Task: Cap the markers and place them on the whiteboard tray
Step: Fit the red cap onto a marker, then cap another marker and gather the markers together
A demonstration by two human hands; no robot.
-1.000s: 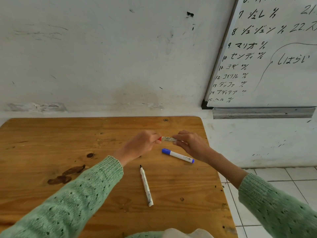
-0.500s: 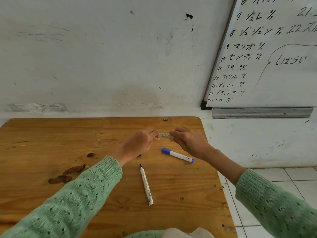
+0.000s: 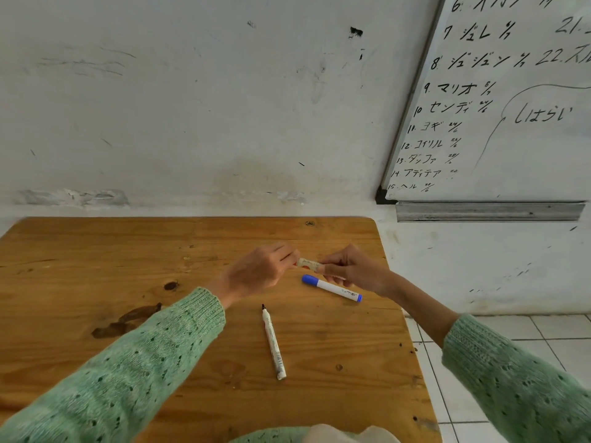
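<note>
Both my hands hold one white marker level above the wooden table. My left hand is closed over its left end, where a bit of red shows; the cap is hidden in my fingers. My right hand grips the barrel's right end. A blue-capped marker lies on the table just below my right hand. An uncapped black marker lies nearer me, tip pointing away. The metal whiteboard tray hangs on the wall at the upper right, with nothing visible on it.
The whiteboard with black writing is mounted above the tray. The table's right edge runs near my right forearm, with white tiled floor beyond. A dark stain marks the table at left.
My hands have drawn closer together along the marker, and less of the red end shows beside my left fingers. The two markers on the table have not moved.
</note>
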